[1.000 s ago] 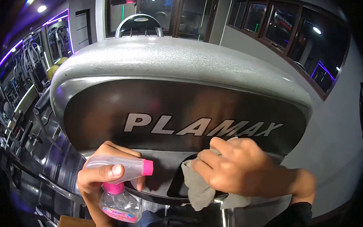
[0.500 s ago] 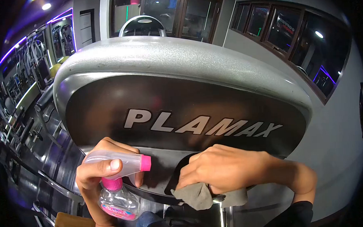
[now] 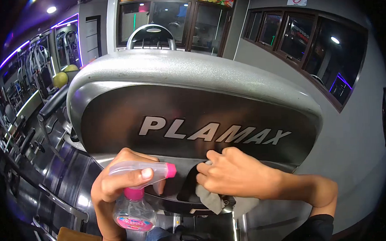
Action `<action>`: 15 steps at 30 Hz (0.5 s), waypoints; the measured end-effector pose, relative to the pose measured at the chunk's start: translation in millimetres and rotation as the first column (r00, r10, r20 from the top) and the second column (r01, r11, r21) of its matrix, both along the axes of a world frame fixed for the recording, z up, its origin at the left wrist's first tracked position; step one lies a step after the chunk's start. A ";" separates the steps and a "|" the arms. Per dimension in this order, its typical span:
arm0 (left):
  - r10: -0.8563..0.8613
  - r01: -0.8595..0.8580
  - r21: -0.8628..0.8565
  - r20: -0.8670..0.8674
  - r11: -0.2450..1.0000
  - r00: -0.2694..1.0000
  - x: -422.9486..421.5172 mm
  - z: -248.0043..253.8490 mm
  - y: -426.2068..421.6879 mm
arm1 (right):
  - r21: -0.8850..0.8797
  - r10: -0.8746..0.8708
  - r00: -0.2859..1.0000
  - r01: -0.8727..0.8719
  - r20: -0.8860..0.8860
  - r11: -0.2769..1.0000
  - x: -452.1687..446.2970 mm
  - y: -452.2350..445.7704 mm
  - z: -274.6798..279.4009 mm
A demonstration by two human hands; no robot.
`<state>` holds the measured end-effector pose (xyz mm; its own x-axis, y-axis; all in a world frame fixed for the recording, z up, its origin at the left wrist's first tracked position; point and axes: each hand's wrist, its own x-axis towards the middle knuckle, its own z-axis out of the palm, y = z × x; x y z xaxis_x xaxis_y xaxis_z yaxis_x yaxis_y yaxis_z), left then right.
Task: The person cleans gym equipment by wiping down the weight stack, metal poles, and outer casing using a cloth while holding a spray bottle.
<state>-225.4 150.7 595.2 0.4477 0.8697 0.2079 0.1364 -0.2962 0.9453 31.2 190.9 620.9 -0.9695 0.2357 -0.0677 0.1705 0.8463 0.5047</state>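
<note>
A clear spray bottle [image 3: 135, 211] with a pink collar and pink nozzle is gripped by my left hand [image 3: 129, 178], fingers around its trigger head. The nozzle points right, across the lower part of the machine panel. My right hand [image 3: 235, 174] is closed on a grey cloth [image 3: 210, 199], which hangs below the fingers against the panel's lower edge. In front of both hands stands the dark panel [image 3: 112, 115] with "PLAMAX" lettering and a silver rounded frame [image 3: 178, 63]. Part of the cloth is hidden under my right hand.
Gym machines [image 3: 38, 66] and yellow-green balls [image 3: 60, 79] are at the left. A brown padded surface [image 3: 78, 240] lies at the lower left. Dark-framed windows [image 3: 300, 36] line the grey wall at the right. Behind the panel rises another machine's curved silver frame [image 3: 150, 28].
My left hand and the spray bottle have shifted right in view. My right hand has moved slightly up, lifting part of the cloth with it. The view has tilted up slightly.
</note>
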 end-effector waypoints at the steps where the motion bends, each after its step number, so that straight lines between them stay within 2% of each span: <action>1: -0.007 0.006 0.017 0.034 1.000 0.999 2.3 -0.5 0.0 | 0.072 0.078 0.994 -0.073 -0.076 0.995 -0.2 3.1 -6.8; 2: -0.007 0.006 0.028 0.038 1.000 0.999 2.3 -0.3 0.3 | 0.083 0.079 0.994 -0.073 -0.072 0.994 0.2 4.2 -11.7; 4: 0.009 -0.012 0.052 0.049 0.999 0.999 3.2 -1.2 -0.2 | 0.095 0.162 0.919 -0.136 -0.358 0.986 1.5 4.5 -16.6; 5: 0.006 -0.009 0.058 0.053 0.998 0.999 4.4 -0.1 -1.2 | 0.060 0.168 0.885 -0.158 -0.435 0.986 3.0 6.4 -15.3; 6: 0.032 -0.035 0.063 0.047 0.997 0.998 5.9 1.9 -2.8 | 0.064 0.168 0.886 -0.155 -0.431 0.986 4.9 7.1 -13.0; 8: 0.057 -0.060 0.074 0.041 0.995 0.998 7.0 2.5 -2.6 | 0.194 0.276 0.777 -0.200 -0.565 0.960 7.4 9.0 -5.0; 10: 0.046 -0.050 0.065 0.059 0.997 0.997 5.7 -1.5 -0.5 | 0.346 0.325 0.777 -0.147 -0.539 0.927 14.1 8.9 7.5; 12: 0.107 -0.110 0.048 0.063 0.993 0.992 6.6 -3.7 -5.4 | 0.391 0.299 0.804 -0.091 -0.513 0.916 20.2 15.8 14.8; 13: 0.167 -0.169 0.027 0.063 0.985 0.984 7.1 -4.2 -7.2 | 0.399 0.319 0.796 -0.107 -0.515 0.911 21.5 18.5 12.0; 15: 0.138 -0.140 0.019 0.071 0.990 0.988 6.3 -1.3 -5.9 | 0.334 0.262 0.841 -0.104 -0.474 0.937 24.8 16.0 0.2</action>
